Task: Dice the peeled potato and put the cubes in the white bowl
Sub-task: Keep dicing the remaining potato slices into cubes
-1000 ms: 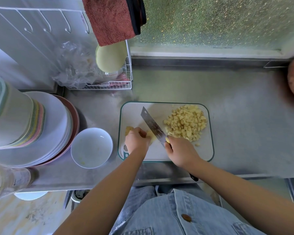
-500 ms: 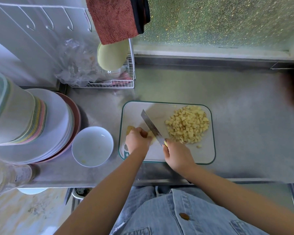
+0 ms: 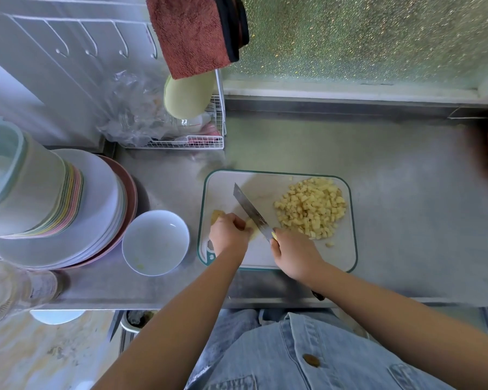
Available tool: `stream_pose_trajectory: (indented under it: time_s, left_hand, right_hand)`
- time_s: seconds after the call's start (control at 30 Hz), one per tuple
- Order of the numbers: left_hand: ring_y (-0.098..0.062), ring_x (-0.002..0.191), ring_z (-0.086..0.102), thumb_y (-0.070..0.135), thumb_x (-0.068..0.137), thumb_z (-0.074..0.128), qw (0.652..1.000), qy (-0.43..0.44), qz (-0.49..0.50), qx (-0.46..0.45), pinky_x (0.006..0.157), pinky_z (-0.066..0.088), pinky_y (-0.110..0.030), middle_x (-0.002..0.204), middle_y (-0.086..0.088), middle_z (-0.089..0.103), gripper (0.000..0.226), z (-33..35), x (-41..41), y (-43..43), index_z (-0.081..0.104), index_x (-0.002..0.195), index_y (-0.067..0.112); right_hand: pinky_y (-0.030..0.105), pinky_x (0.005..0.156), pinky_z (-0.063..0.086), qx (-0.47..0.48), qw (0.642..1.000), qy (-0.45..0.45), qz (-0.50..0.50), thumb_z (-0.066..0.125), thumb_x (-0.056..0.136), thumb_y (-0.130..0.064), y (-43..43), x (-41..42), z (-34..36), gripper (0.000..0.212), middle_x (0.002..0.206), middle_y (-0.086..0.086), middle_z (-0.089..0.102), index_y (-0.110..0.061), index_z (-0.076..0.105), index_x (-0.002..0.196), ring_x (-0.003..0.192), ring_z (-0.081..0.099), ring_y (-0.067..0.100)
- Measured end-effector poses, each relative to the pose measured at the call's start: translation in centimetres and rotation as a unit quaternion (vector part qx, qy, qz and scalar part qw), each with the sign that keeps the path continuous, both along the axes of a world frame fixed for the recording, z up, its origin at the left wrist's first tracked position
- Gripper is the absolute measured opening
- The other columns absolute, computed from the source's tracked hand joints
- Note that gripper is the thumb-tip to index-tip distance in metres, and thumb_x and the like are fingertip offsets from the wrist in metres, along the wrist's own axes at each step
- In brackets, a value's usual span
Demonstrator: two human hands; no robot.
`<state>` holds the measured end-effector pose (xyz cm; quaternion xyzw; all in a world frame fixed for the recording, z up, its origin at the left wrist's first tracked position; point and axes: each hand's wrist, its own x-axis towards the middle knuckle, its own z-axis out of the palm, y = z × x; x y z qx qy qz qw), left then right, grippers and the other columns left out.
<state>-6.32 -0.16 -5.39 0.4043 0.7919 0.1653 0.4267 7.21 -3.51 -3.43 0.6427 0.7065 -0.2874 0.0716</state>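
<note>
white bowl [image 3: 155, 242], pale yellow cubes [image 3: 312, 211], teal-rimmed board [image 3: 352, 220], rust-red towel [image 3: 192, 32]

I see my left hand [image 3: 228, 235] pinning potato [image 3: 250, 224] on the cutting board [image 3: 344, 257]; right hand [image 3: 295, 256] gripping the knife [image 3: 250, 211]; cubes [image 3: 310, 211] heaped beside.

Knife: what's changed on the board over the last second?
The knife, gripped in the right hand, has edged slightly left across the board, closer to the left hand holding the potato. Nothing was picked up or let go. Both grips, the cubes and the bowl stayed as they were.
</note>
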Motion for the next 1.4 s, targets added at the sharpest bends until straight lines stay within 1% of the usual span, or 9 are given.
stream_pose_trajectory:
  time_s: [0.13, 0.27, 0.43, 0.57, 0.9, 1.07, 1.17, 1.27, 1.4]
  left_hand:
    - [-0.021, 0.069, 0.062, 0.012, 0.076, 0.071, 1.0, 0.0, -0.003, -0.007, 0.059, 0.046, -0.023, 0.073, -0.001, 0.067, 0.028, 0.0, 0.0, 0.2, 0.051, 0.062, 0.026]
    - [-0.018, 0.068, 0.062, 0.014, 0.071, 0.071, 1.0, 0.001, -0.012, -0.011, 0.057, 0.044, -0.021, 0.072, 0.002, 0.067, 0.016, 0.0, -0.1, 0.3, 0.06, 0.063, 0.024]
    - [-0.016, 0.067, 0.062, 0.021, 0.073, 0.074, 0.999, -0.025, -0.006, -0.019, 0.053, 0.041, -0.019, 0.071, 0.002, 0.069, 0.011, 0.1, -0.5, 0.2, 0.064, 0.069, 0.023]
    - [-0.014, 0.066, 0.059, 0.016, 0.073, 0.073, 1.0, -0.016, -0.008, -0.022, 0.048, 0.036, -0.018, 0.072, 0.004, 0.068, 0.011, 0.4, -0.7, 0.2, 0.064, 0.071, 0.022]
    - [-0.012, 0.061, 0.057, 0.01, 0.071, 0.071, 0.999, -0.01, -0.01, -0.032, 0.043, 0.032, -0.017, 0.071, 0.002, 0.068, 0.011, 0.2, -0.4, 0.5, 0.064, 0.064, 0.016]
    - [-0.015, 0.064, 0.061, 0.012, 0.069, 0.07, 0.999, -0.022, -0.002, -0.03, 0.048, 0.037, -0.017, 0.069, 0.004, 0.067, 0.005, -0.6, -0.7, 0.7, 0.067, 0.068, 0.015]
    - [-0.014, 0.065, 0.062, 0.015, 0.07, 0.071, 0.999, -0.021, -0.002, -0.03, 0.05, 0.041, -0.019, 0.067, 0.005, 0.067, 0.004, -0.8, -0.7, 0.6, 0.068, 0.072, 0.015]
    - [-0.013, 0.065, 0.062, 0.016, 0.07, 0.071, 0.999, -0.017, -0.007, -0.029, 0.049, 0.04, -0.018, 0.068, 0.006, 0.067, 0.003, -0.5, -0.7, 0.6, 0.069, 0.071, 0.015]
    - [-0.013, 0.064, 0.062, 0.01, 0.071, 0.072, 0.999, -0.02, 0.001, -0.028, 0.047, 0.039, -0.016, 0.069, 0.005, 0.067, 0.01, -0.2, -0.6, 0.5, 0.067, 0.068, 0.019]
  right_hand:
    - [0.029, 0.065, 0.034, 0.013, 1.0, -0.008, -0.018, 0.033, 0.1, -0.023, -0.2, -0.3, -0.2, 0.025, 0.094, 0.009, 0.062, -0.01, 0.052, 0.109, 0.088, 0.06, 0.027]
    - [0.03, 0.06, 0.033, 0.014, 0.999, 0.003, -0.042, 0.034, 0.101, -0.026, 0.6, -0.6, -0.5, 0.024, 0.084, 0.01, 0.061, -0.011, 0.052, 0.105, 0.079, 0.06, 0.029]
    - [0.032, 0.057, 0.032, 0.015, 0.998, 0.027, -0.051, 0.036, 0.1, -0.029, 1.1, 0.0, -0.1, 0.025, 0.062, -0.001, 0.04, -0.013, 0.042, 0.082, 0.065, 0.048, 0.023]
    - [0.032, 0.057, 0.03, 0.036, 0.999, 0.012, -0.007, 0.035, 0.1, -0.028, 1.3, 0.7, 1.1, 0.024, 0.067, 0.002, 0.045, -0.011, 0.052, 0.096, 0.064, 0.044, 0.023]
    - [0.03, 0.06, 0.027, 0.007, 1.0, 0.007, 0.016, 0.035, 0.098, -0.022, 1.0, 0.0, 0.3, 0.019, 0.06, -0.006, 0.029, -0.015, 0.035, 0.081, 0.067, 0.039, 0.021]
    - [0.029, 0.061, 0.03, 0.006, 1.0, 0.006, -0.012, 0.035, 0.099, -0.022, 0.9, -0.9, -0.5, 0.022, 0.08, 0.007, 0.057, -0.012, 0.054, 0.101, 0.071, 0.049, 0.025]
    - [0.029, 0.06, 0.031, 0.019, 1.0, -0.009, -0.012, 0.034, 0.1, -0.024, 0.5, -1.1, -0.8, 0.025, 0.083, 0.008, 0.06, -0.012, 0.054, 0.11, 0.078, 0.059, 0.027]
    - [0.029, 0.059, 0.032, 0.016, 0.999, 0.0, -0.032, 0.034, 0.1, -0.026, 0.7, -1.2, -1.0, 0.021, 0.069, 0.001, 0.046, -0.014, 0.051, 0.101, 0.069, 0.052, 0.025]
    - [0.032, 0.059, 0.035, 0.015, 0.997, 0.031, -0.074, 0.036, 0.1, -0.03, 1.3, -1.5, -1.0, 0.022, 0.068, 0.002, 0.047, -0.014, 0.045, 0.087, 0.069, 0.052, 0.026]
